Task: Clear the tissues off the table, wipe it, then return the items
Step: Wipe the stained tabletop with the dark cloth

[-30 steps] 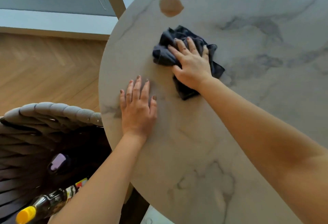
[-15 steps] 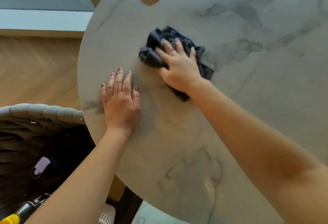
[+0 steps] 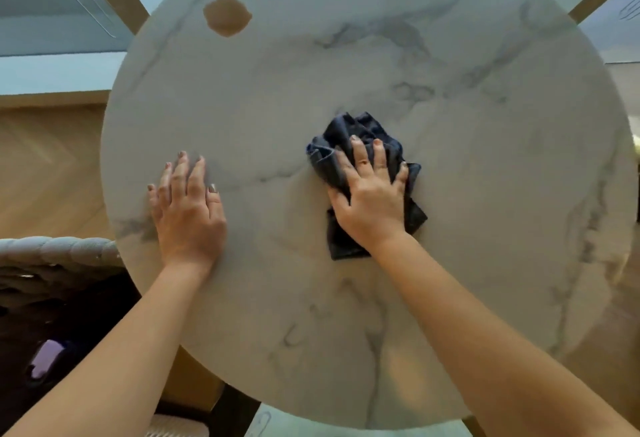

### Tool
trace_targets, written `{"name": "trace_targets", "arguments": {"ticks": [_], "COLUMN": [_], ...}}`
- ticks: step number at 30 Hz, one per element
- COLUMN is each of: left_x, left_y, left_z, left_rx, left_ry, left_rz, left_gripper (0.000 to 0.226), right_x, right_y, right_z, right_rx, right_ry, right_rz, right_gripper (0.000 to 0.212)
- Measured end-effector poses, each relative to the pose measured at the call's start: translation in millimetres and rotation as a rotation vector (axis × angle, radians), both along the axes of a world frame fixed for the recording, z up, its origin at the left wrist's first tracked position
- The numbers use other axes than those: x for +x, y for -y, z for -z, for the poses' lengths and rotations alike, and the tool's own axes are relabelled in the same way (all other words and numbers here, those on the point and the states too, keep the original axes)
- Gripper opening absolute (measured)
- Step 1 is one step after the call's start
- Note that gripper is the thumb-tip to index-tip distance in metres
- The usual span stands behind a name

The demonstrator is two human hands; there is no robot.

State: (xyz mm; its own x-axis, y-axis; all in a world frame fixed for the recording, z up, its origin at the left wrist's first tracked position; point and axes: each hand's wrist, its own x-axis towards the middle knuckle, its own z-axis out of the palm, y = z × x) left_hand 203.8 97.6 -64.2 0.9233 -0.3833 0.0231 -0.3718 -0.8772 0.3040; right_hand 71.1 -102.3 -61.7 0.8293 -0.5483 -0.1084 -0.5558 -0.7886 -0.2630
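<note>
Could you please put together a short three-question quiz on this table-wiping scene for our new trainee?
1. True or false: the left hand holds the cloth.
2. What marks remain at the far side of the table?
3. The right hand is: A) lifted off the cloth, B) pressed flat on the cloth, C) off the table.

Key
1. False; it lies flat on bare table.
2. Brown spill patches.
3. B.
</note>
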Motion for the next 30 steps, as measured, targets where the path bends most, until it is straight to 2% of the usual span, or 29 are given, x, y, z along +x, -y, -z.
{"name": "trace_targets", "arguments": {"ticks": [3,5,7,9,11,13,17,21,25,27,28,30], "left_x": [0.0,0.2,0.6,0.8,0.5,1.5,6.3,11.6,19.6,23.0,24.1,27.2], "left_y": [-1.1,-1.6,-1.8,-1.0,-0.8,-1.2,-4.6,-7.9,4.1,20.9,32.7,60.8], "left_z": [-1.0,-1.7,-1.9,-2.4,-2.1,-1.4,-3.1,-9.9,-25.8,-37.4,-43.7,-52.9], "left_rx": [0.017,0.013,0.010,0.008,0.008,0.016,-0.005,-0.175,-0.336,-0.418,-0.477,-0.596], "left_ry": [-0.009,-0.003,-0.002,-0.004,-0.003,-0.012,-0.055,-0.084,0.014,0.082,0.089,0.069], "left_rz": [0.007,0.006,0.004,0.002,-0.004,-0.003,-0.004,-0.016,-0.050,0.005,0.021,0.024], "left_gripper": [0.055,0.055,0.055,0.055,0.055,0.055,0.060,0.054,0.047,0.043,0.041,0.040], "right_x": [-29.8,-69.6,-99.5,-105.4,-84.3,-43.6,44.0,100.4,136.5,162.4,177.8,201.3], "right_y": [-50.1,-48.1,-21.8,14.7,49.3,67.4,46.3,-13.2,-52.6,-51.9,-48.2,-34.6], "right_z": [-2.7,-0.6,1.5,-1.3,-5.0,-8.1,-9.6,-12.7,-11.6,-16.1,-19.9,-28.6], "right_rx": [0.013,0.010,-0.023,-0.065,-0.033,0.010,0.027,0.070,0.157,0.245,0.359,0.728], "right_ry": [0.087,0.092,0.055,-0.018,-0.084,-0.090,-0.040,-0.023,-0.052,-0.023,0.000,0.051], "right_rz": [-0.340,-0.434,-0.318,-0.091,0.106,0.168,0.020,-0.195,-0.288,-0.255,-0.239,-0.198], "right_gripper": [0.060,0.060,0.063,0.064,0.059,0.056,0.060,0.061,0.063,0.063,0.064,0.069]}}
